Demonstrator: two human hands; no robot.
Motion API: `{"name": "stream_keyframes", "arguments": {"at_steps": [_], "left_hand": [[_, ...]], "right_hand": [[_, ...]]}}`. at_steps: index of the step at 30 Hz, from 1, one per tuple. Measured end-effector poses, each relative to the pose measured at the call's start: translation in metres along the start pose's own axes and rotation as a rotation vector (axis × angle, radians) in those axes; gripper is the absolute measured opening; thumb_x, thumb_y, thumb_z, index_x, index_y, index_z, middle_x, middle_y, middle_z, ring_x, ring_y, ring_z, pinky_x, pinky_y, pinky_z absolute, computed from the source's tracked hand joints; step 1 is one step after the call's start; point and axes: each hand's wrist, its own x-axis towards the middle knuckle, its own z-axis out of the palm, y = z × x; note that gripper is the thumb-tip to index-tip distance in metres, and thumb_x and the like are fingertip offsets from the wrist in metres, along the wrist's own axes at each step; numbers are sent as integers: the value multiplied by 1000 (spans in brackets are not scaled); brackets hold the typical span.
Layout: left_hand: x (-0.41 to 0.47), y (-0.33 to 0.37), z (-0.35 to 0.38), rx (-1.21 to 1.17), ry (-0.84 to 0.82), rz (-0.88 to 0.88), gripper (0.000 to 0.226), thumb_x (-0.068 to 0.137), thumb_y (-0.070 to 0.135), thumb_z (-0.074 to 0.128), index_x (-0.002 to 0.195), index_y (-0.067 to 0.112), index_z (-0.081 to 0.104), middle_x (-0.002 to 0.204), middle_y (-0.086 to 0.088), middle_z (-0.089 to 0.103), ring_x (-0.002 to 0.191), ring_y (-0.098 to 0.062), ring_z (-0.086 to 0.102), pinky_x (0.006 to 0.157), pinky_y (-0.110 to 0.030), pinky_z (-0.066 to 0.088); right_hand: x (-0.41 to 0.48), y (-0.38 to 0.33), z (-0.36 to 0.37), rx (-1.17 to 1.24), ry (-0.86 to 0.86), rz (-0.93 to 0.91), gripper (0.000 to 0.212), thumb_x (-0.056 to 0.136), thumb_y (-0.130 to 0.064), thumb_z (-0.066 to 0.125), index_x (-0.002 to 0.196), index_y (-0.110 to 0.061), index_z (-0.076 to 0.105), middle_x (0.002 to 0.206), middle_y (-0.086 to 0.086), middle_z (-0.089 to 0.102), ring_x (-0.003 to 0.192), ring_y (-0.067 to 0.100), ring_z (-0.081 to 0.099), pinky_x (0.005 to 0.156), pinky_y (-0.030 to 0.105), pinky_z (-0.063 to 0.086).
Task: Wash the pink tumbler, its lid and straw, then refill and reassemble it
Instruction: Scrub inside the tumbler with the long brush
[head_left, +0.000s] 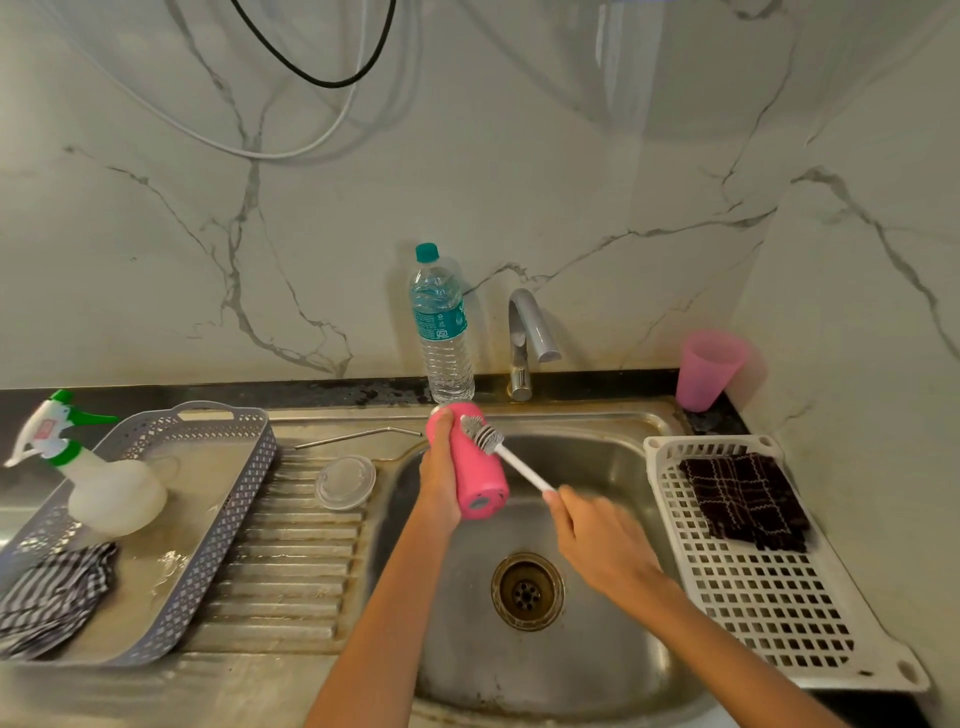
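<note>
— Where's the tumbler (478, 462)?

— In your left hand (441, 467), over the left side of the sink (613, 452). Your fingers wrap its far side and your thumb lies along the near one. It is tilted, base towards you and mouth towards the wall.

— And my right hand (597, 540)?

— It grips the end of the brush (485, 434) handle. The hand is blurred, so I cannot tell how your fingers lie. The bristle head rests against the outside of the tumbler, near its upper end.

— The lid (345, 481)?

— Clear, lying flat on the ribbed steel bench (291, 571) just left of the sink. The straw (358, 436) lies behind it, a thin bent metal one, its end near the tumbler.

— What else is around you?

— Behind the sink the tap (524, 338) points right, and I see no water coming from it. A bottle (441, 332) with a teal cap stands upright just left of the tap. A pink cup (709, 369) stands in the back right corner. To your right a white rack (753, 597) carries a dark checked cloth (743, 499) at its far end. To your left a grey basket (208, 519) holds a sprayer (109, 483) and a striped rag (52, 592), with some water pooled on its floor.
</note>
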Motion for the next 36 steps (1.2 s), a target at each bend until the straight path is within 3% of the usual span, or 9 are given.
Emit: {"name": "stream_keyframes", "arguments": {"at_steps": [3,6,8,12,17,21,26,31,36], "left_hand": [[-8,-6,6,4,-102,11,105,50,78,75,129,13,53,111,-18,70,87,-30,71,71,-40,57],[-4,6,-2,-65,-65,-31,83,73,72,65,130,14,54,113,-19,67,86,-30,69,71,-40,59],[1,10,-7,-44,-37,-31,78,77,71,63,130,14,54,110,-18,67,82,-29,69,66,-38,59],[-14,-2,3,13,-76,-67,75,80,68,62,130,13,50,110,-17,67,85,-28,68,64,-36,58],[-7,32,-2,-40,-105,-59,70,85,68,55,129,14,54,96,-14,68,74,-25,69,57,-33,57],[-16,17,6,18,-137,-81,75,80,68,62,130,13,49,108,-17,67,81,-27,70,60,-35,58],[-6,33,-2,-86,-70,-54,70,86,65,56,134,14,49,99,-16,68,77,-27,68,57,-35,61],[-23,13,7,7,-125,-64,74,78,66,65,126,13,50,104,-17,68,81,-28,70,62,-35,59],[-12,29,0,-107,-66,-44,70,83,65,60,127,12,51,98,-16,68,74,-27,69,56,-34,59]], "right_hand": [[19,-3,-6,27,28,74,42,102,-45,21,91,-19,52,74,6,63,71,30,63,60,39,48],[2,-10,1,-11,3,-40,39,102,-44,21,87,-22,48,68,1,57,65,27,58,56,36,41],[-5,-9,1,-12,-11,-58,38,103,-44,20,86,-23,47,66,-2,54,61,24,55,54,34,38],[21,-10,-4,56,-1,82,41,102,-45,21,89,-20,51,70,3,60,65,27,59,57,38,46],[-1,-11,-7,32,-35,-26,40,102,-45,21,87,-22,49,68,0,58,59,23,53,55,35,40],[34,-6,-15,49,-16,104,43,102,-45,22,94,-19,55,71,2,59,68,27,61,57,33,42],[0,-4,-5,37,-50,-15,42,102,-46,21,84,-22,51,64,-2,56,58,21,57,54,38,47],[25,7,-7,82,-40,148,43,102,-44,23,87,-19,54,66,1,58,62,22,60,54,34,45],[-10,6,-8,37,-46,11,38,103,-41,23,80,-23,47,62,-3,55,53,14,51,49,27,38]]}}
